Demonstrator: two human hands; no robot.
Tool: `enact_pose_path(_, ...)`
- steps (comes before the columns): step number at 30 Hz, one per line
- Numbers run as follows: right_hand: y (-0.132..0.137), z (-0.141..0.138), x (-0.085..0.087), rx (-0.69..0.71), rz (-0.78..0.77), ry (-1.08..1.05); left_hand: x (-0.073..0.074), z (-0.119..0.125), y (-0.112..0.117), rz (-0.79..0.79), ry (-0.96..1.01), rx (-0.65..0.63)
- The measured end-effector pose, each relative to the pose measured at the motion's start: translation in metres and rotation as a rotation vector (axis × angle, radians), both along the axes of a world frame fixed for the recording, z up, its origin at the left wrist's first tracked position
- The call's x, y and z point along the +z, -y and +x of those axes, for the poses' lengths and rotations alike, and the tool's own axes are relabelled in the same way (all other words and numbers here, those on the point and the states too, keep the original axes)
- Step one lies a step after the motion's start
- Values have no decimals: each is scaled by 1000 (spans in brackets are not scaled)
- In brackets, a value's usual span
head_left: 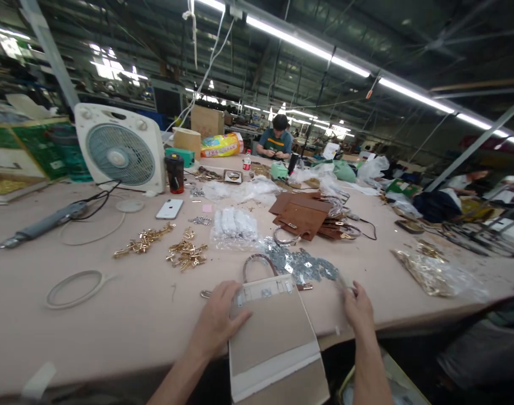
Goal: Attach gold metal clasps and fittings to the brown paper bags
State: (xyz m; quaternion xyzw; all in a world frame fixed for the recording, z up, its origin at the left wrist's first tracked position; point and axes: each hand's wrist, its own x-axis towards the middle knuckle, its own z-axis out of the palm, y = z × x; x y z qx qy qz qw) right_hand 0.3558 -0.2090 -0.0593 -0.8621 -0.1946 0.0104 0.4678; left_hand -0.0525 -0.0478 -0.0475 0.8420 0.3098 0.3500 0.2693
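- The beige bag panel (274,329) lies at the table's (130,332) near edge, its lower end jutting toward the person; a braided handle (259,257) arches from its top. I can read no writing on its pale face.
- The left hand (217,318) rests on the panel's upper left side, thumb and fingers spread apart.
- The right hand (359,306), right of the panel, has its fingers drawn in beside a blurred, thin thing; I cannot tell whether they are clamped on it.
- Beyond the panel lie grey metal plates (301,264), with brown leather pieces (301,216) behind them.
- The white phone (170,208) shows its back; any brand mark is too small to be sure of.
- The bottle (247,162) wears a red label, its wording illegible.
- The yellow bag (221,144) carries red printing, too small to read.
- The fan (120,152) has small marks near its top, unreadable.
- The co-worker's green apron (277,145) bears small lettering that cannot be made out.
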Motion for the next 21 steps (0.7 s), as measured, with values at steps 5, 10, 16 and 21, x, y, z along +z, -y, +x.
enact_pose_path(5, -29, -63, 20, 377, 828, -634, 1, 1, 1, 27, -16, 6)
enact_pose_path(10, -65, -131, 32, 531, 1049, -706, 5, 0, 4, 92, -19, 4)
enact_pose_path(16, -84, -153, 25, 524, 985, -586, 22, 12, 16, 269, -68, -76)
enact_pose_path(21, -85, -150, 21, 490, 968, -568, 44, 64, 26, 262, -157, -266)
